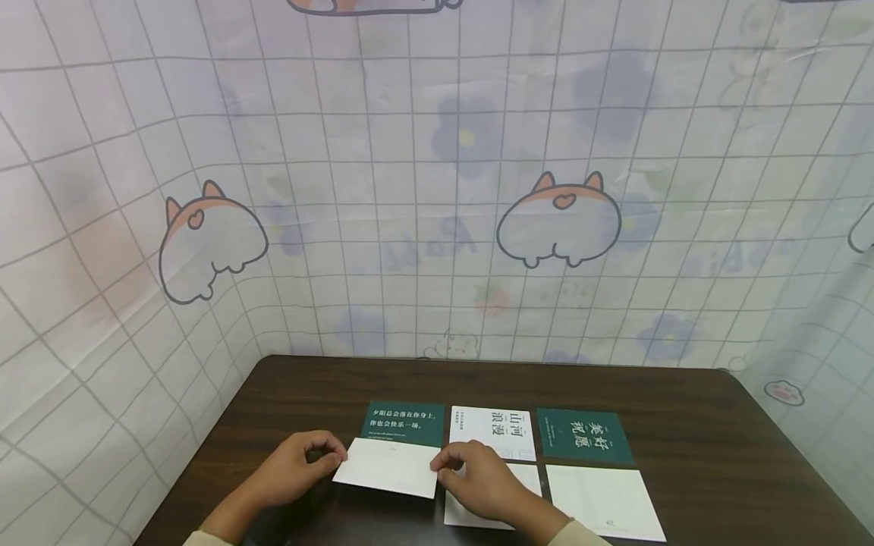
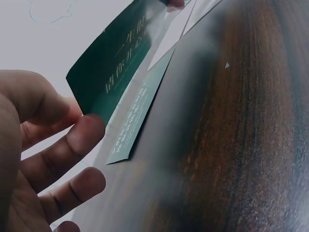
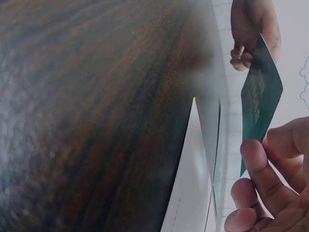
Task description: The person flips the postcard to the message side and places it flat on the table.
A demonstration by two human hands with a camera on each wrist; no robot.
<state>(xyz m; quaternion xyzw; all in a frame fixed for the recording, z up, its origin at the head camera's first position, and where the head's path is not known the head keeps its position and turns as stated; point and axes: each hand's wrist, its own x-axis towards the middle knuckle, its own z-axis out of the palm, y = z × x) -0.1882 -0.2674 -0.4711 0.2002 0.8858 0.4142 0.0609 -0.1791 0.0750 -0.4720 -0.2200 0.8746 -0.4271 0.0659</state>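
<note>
A card is held in the air between both hands, its blank white face up in the head view. Its dark green underside with gold lettering shows in the left wrist view. My left hand pinches the card's left edge between thumb and fingers. At the right edge, my right hand pinches it the same way. Just behind lies a green card with white lettering, its lower part covered from view by the held one. A white card lies partly hidden under the right hand.
On the dark wooden table, a white card with grey lettering and a green card lie in the back row. A blank white card is at front right. Patterned cloth hangs around the table.
</note>
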